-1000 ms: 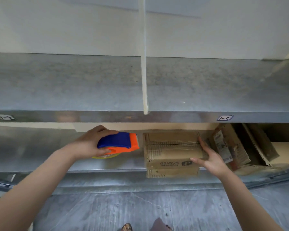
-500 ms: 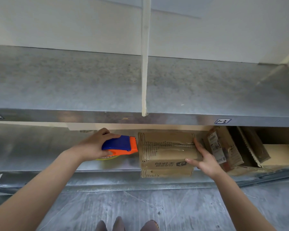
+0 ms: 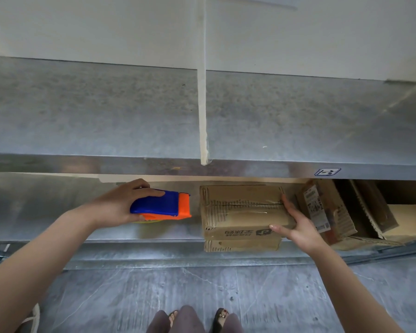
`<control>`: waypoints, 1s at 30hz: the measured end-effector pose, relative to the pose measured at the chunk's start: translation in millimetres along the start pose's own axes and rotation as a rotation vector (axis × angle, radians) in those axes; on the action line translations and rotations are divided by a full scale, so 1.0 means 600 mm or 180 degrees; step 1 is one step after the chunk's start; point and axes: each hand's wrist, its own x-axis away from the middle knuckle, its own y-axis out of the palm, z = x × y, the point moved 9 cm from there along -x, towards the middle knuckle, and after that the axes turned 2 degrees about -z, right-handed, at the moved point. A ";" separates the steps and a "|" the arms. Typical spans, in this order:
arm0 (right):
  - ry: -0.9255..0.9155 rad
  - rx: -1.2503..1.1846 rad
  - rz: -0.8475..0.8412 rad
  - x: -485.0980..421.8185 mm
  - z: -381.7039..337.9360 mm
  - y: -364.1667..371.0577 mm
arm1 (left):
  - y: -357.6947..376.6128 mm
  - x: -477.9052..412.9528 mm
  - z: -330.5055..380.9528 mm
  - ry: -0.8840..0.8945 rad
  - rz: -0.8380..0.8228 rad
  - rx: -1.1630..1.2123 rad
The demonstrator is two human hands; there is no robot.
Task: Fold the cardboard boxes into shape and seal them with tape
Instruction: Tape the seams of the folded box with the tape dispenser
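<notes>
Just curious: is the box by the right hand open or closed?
Closed: the cardboard box has its top flaps flat, meeting at a seam under shiny tape.

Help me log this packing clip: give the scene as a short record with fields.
left hand: grips the blue and orange tape dispenser, held left of the cardboard box and apart from it
right hand: fingers straight against the cardboard box's right end, thumb on its front face
cardboard box: folded shut, on the lower shelf, shiny tape along its top seam
right of it: worn cardboard pieces, leaning
above: metal upper shelf
</notes>
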 end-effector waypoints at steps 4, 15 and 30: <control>-0.0033 -0.0086 0.0073 0.001 0.002 0.000 | 0.024 -0.012 0.009 0.0019 -0.0060 -0.0092; 0.0052 -0.0136 0.0075 -0.002 0.005 0.004 | 0.055 -0.057 0.037 -0.0274 -0.0233 -0.0366; 0.0001 -0.0305 0.0102 -0.003 0.007 0.007 | 0.064 -0.061 0.066 -0.0535 -0.0195 -0.1347</control>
